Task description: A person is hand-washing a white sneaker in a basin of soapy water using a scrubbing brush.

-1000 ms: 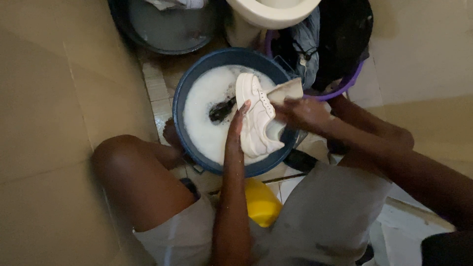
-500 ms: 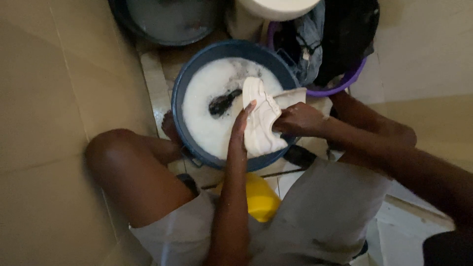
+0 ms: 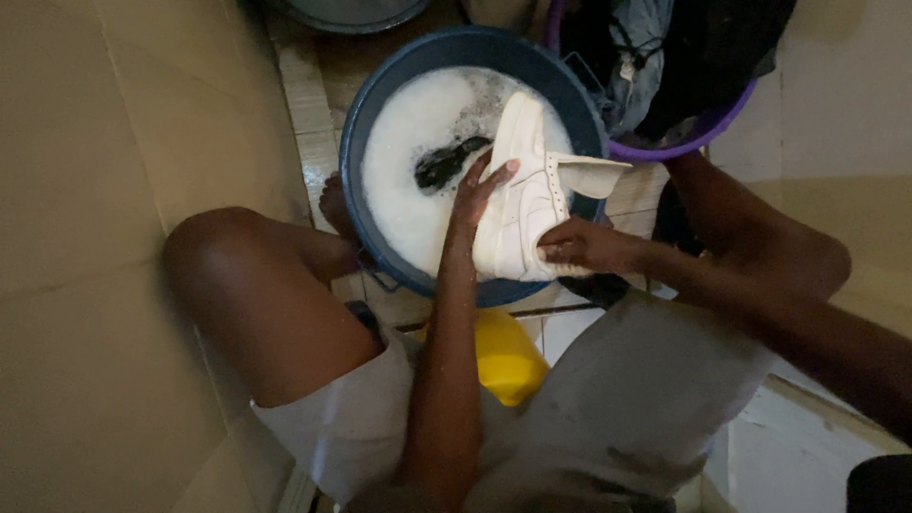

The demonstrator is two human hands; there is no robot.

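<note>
I sat low on the floor with the blue basin (image 3: 375, 123) between my knees, full of white suds, and I held the white shoe (image 3: 521, 204) over its near rim, sole side away from me and the tongue flap sticking out to the right. My left hand (image 3: 478, 190) lay flat along the shoe's side, fingers spread and pressing, not closed around anything. My right hand (image 3: 587, 245) gripped the heel end, fingers curled over the edge, so that hand carried the weight.

To scrub well here, I judged the heel grip had to stay firm, since a wet, soapy shoe would likely slip and drop back into the suds. Flat strokes of the left palm along the side panel seemed better than fingertip rubbing, and keeping the shoe over the basin let the drips fall back into it rather than onto the tiles (image 3: 309, 104).

A dark thing (image 3: 448, 161) floated in the foam just beside the shoe's toe; I could not tell what it was. A purple tub (image 3: 703, 133) of dark clothes stood touching the basin on the right, and a yellow container (image 3: 503, 356) sat between my legs, near the basin's near edge.
</note>
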